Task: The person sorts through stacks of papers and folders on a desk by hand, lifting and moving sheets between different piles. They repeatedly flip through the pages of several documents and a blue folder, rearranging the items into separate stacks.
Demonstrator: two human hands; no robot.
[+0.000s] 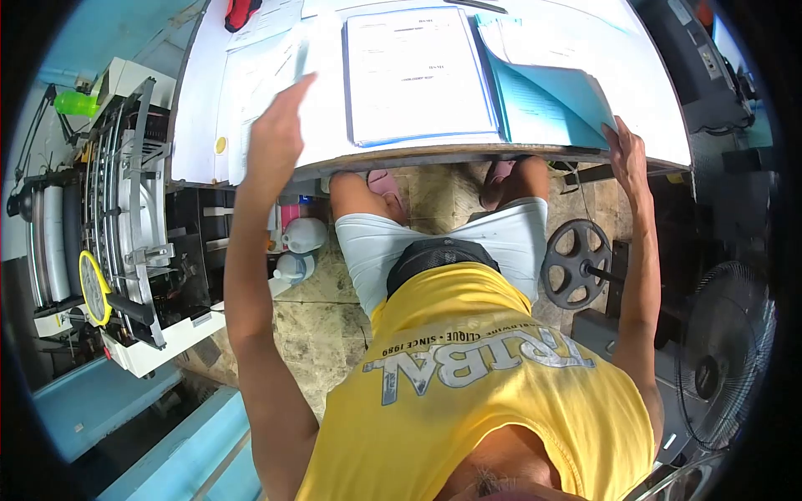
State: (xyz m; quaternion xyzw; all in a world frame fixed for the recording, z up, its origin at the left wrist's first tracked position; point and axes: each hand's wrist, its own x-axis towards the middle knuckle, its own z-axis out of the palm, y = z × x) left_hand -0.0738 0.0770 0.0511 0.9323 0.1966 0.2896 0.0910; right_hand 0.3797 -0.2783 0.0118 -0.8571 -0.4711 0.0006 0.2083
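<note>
On the white table (322, 134), a stack of printed white sheets (418, 92) with blue edges lies in the middle. To its right is a pile of blue sheets (543, 104) with white paper on top. My right hand (626, 154) pinches the lifted near-right corner of this pile, and the top sheets curl up there. My left hand (280, 134) is over the left part of the table, above loose white papers (251, 92). Its index finger points away from me, and the other fingers are partly hidden. Nothing shows in it.
A red and black object (240, 12) and a dark pen-like item (480, 6) lie at the far edge. A yellow disc (220, 145) is at the left. Below stand plastic bottles (302, 235), a black wheel (576, 264) and a fan (718, 359). Machinery (125, 200) is left.
</note>
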